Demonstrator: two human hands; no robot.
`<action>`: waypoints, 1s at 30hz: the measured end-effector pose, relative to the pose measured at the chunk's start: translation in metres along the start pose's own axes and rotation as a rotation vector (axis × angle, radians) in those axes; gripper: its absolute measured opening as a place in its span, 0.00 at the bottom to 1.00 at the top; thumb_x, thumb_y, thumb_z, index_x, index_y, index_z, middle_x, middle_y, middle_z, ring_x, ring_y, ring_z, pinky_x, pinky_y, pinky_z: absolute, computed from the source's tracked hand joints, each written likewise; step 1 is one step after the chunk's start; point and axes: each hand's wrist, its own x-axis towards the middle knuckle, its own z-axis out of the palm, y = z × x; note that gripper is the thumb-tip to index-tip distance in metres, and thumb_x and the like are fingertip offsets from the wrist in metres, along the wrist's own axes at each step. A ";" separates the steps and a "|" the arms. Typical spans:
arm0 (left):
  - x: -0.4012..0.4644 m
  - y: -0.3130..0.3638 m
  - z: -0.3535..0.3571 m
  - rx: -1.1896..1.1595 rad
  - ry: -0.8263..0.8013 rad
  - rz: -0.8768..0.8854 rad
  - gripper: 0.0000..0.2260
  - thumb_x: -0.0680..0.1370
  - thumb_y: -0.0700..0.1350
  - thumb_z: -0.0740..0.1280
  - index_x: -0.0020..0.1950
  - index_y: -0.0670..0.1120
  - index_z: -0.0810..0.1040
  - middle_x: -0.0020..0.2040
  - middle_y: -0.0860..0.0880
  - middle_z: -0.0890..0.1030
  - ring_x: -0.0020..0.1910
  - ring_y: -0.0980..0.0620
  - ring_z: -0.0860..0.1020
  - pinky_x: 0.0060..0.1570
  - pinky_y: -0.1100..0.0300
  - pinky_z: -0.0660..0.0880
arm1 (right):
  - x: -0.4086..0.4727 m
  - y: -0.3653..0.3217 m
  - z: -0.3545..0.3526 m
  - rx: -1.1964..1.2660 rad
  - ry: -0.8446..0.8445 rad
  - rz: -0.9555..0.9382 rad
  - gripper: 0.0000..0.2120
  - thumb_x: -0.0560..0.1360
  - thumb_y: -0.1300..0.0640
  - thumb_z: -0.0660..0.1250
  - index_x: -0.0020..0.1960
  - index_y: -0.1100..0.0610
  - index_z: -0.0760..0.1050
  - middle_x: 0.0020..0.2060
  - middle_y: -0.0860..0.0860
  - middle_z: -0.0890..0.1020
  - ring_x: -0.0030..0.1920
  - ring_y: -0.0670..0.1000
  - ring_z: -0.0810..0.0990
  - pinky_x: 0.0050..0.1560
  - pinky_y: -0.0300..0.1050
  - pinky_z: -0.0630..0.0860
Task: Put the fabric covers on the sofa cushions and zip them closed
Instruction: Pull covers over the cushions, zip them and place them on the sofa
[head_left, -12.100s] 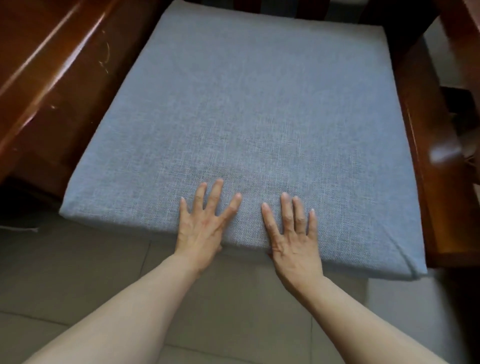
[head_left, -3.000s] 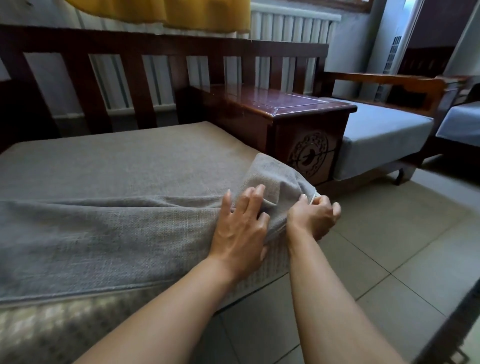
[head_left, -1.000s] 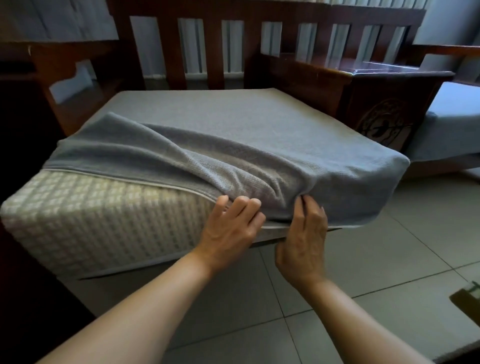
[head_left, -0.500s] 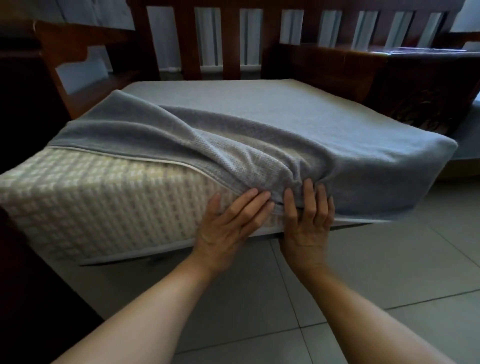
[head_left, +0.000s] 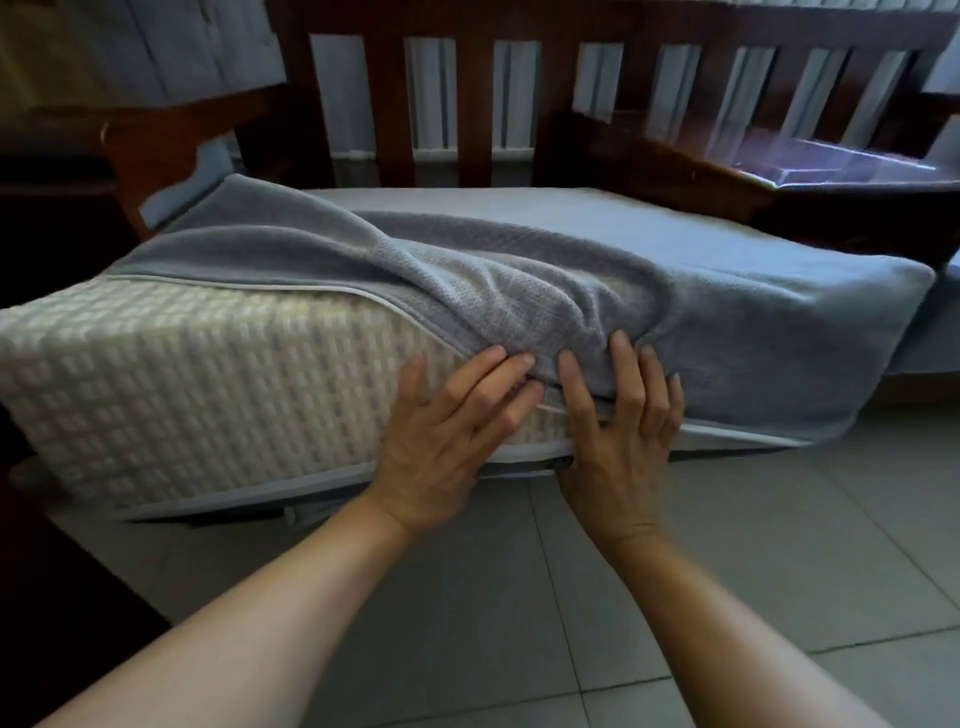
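A thick sofa cushion (head_left: 197, 395) with a cream checked inner casing lies on the wooden sofa frame. A grey fabric cover (head_left: 727, 322) wraps its right part and top, bunched in folds at the front. The cover's open zipper edge (head_left: 322, 288) runs as a pale line across the bare front face. My left hand (head_left: 447, 436) lies flat on the casing, fingertips at the cover's edge. My right hand (head_left: 618, 431) presses the cover's lower front with straight fingers, thumb hidden underneath.
Dark wooden slats of the sofa back (head_left: 472, 104) stand behind the cushion. A wooden side table (head_left: 810, 171) sits at the right and a wooden armrest (head_left: 171, 135) at the left. Grey floor tiles (head_left: 519, 597) spread below.
Both hands have slid slightly left along the cushion's front, keeping at the cover's bunched edge. The camera has come closer and the cover's folds sit a little lower over the casing.
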 end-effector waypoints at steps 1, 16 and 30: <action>0.010 -0.006 -0.006 0.003 -0.012 0.000 0.24 0.73 0.40 0.62 0.69 0.49 0.65 0.71 0.49 0.63 0.70 0.49 0.63 0.64 0.40 0.54 | 0.013 0.000 -0.005 0.005 -0.015 -0.002 0.38 0.65 0.63 0.70 0.71 0.48 0.61 0.70 0.57 0.59 0.70 0.62 0.60 0.70 0.62 0.57; 0.183 -0.123 -0.063 -0.082 -0.360 -0.032 0.34 0.61 0.43 0.71 0.67 0.50 0.66 0.69 0.47 0.63 0.70 0.46 0.62 0.63 0.35 0.59 | 0.218 0.021 -0.040 0.083 -0.250 -0.020 0.41 0.64 0.63 0.72 0.72 0.47 0.60 0.71 0.57 0.58 0.70 0.62 0.59 0.69 0.64 0.59; 0.384 -0.264 -0.038 -0.157 -0.772 -0.317 0.48 0.51 0.42 0.79 0.68 0.50 0.63 0.71 0.47 0.62 0.71 0.46 0.60 0.57 0.38 0.68 | 0.469 0.043 0.011 0.109 -0.569 -0.052 0.50 0.52 0.58 0.79 0.71 0.49 0.63 0.71 0.58 0.62 0.71 0.63 0.60 0.69 0.64 0.54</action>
